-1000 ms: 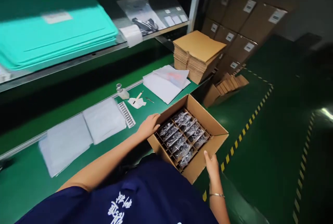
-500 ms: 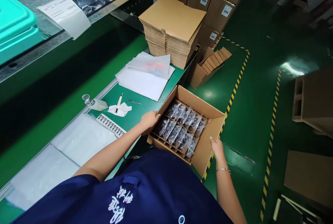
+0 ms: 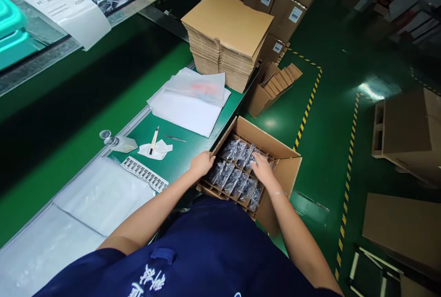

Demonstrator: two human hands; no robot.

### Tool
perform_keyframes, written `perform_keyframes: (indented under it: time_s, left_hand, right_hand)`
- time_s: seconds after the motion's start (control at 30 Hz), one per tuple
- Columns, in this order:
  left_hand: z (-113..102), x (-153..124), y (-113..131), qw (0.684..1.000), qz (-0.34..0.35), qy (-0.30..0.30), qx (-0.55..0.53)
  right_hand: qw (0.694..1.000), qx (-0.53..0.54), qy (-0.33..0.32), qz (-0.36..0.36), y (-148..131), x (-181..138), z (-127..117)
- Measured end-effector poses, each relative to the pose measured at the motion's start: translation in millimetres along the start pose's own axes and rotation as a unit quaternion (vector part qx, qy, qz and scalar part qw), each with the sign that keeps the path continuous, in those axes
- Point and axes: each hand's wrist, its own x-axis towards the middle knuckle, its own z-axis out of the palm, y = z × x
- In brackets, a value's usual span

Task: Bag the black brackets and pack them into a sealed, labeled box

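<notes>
— What's in the carton?

— Small clear bagged parts in cardboard dividers; it overhangs the green counter edge. Left hand curls closed on the near wall; right hand lies open on the bags.

— Advice?

— I'd brace that wall and press lightly, keeping the bags seated in their cells.

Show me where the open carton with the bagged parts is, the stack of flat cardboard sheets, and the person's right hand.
Open carton (image 3: 287,168): head view, on its bare right wall.
Stack of flat cardboard sheets (image 3: 229,21): head view, on the top sheet.
Right hand (image 3: 261,168): head view, on the back of the hand, over the bagged parts.
</notes>
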Motion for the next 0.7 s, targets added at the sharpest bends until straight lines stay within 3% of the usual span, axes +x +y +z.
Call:
perform_keyframes:
  time_s: [0.13,0.27,0.37,0.53,0.7]
  left_hand:
    - [-2.3,4.1,-6.4,1.000,-0.003,-0.002,-0.011]
    - [-8.2,10.1,-18.8,1.000,0.005,-0.002,-0.025]
    - [-13.2,13.7,-27.4,0.999,0.021,-0.001,-0.038]
    - [-17.6,16.7,-36.0,0.995,0.058,0.006,-0.075]
    - [-14.8,19.7,-44.9,0.991,0.078,0.017,-0.109]
  right_hand:
    - [0.992,-0.043,-0.110,-0.044,-44.8,53.5,54.3]
    - [0.977,-0.086,-0.181,-0.072,-51.3,75.0,84.1]
    - [0.972,-0.117,-0.187,-0.074,-54.1,82.7,80.8]
    - [0.974,-0.169,-0.116,-0.091,-64.3,84.8,67.4]
    - [0.957,-0.197,-0.143,-0.157,-61.2,94.5,65.4]
